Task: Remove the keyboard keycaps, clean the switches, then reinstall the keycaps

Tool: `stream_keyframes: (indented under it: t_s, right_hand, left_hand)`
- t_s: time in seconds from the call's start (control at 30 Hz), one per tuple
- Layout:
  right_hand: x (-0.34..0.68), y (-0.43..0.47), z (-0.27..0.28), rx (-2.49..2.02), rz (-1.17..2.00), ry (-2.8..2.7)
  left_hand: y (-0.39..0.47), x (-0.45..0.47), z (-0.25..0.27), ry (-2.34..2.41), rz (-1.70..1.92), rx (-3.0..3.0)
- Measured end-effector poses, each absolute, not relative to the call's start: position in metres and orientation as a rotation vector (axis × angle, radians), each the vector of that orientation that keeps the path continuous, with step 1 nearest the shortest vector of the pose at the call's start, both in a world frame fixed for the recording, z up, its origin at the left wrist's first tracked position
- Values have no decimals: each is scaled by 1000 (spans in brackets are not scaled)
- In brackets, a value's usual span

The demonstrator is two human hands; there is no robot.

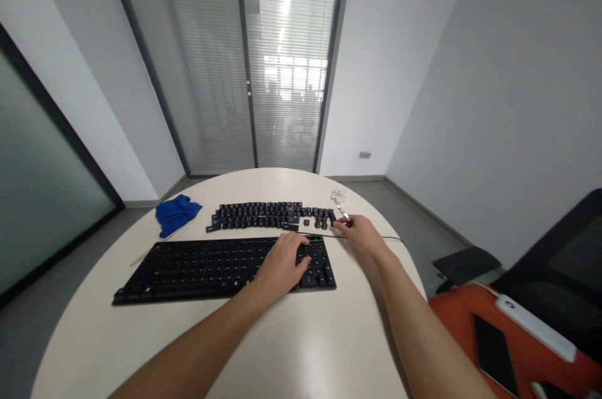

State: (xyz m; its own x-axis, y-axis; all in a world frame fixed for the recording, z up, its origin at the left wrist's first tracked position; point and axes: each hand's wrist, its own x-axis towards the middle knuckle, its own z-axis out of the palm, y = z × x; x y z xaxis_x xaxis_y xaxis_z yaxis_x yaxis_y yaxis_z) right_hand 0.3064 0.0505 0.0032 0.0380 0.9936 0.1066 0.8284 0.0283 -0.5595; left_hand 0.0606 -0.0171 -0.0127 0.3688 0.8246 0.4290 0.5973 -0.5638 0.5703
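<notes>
A black keyboard (197,268) lies on the round table, with most of its keycaps off and a few still on at its right end. My left hand (281,261) rests over the right part of it, thumb and index finger apart. Beyond the keyboard, loose black keycaps (254,215) are laid out in rows. At the right end of these rows, my right hand (361,233) is closed round a small shiny metal tool (343,213) with a dark part, its exact kind unclear. Its fingertips reach down beside the last keycaps; whether they touch one is hard to see.
A crumpled blue cloth (176,214) sits at the table's far left. A small whitish heap (338,196) lies at the far right. A black cable (392,238) runs across the table's right side. An orange-seated chair (454,311) holds a phone (495,352) and a white power strip (535,327).
</notes>
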Motion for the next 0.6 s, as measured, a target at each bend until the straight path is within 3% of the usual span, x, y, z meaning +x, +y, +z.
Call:
stream_keyframes:
  t_s: [0.6]
  right_hand:
    - [295,48,5,-1954,379,-1836]
  left_hand:
    - [-17,63,-11,1302,945,2343]
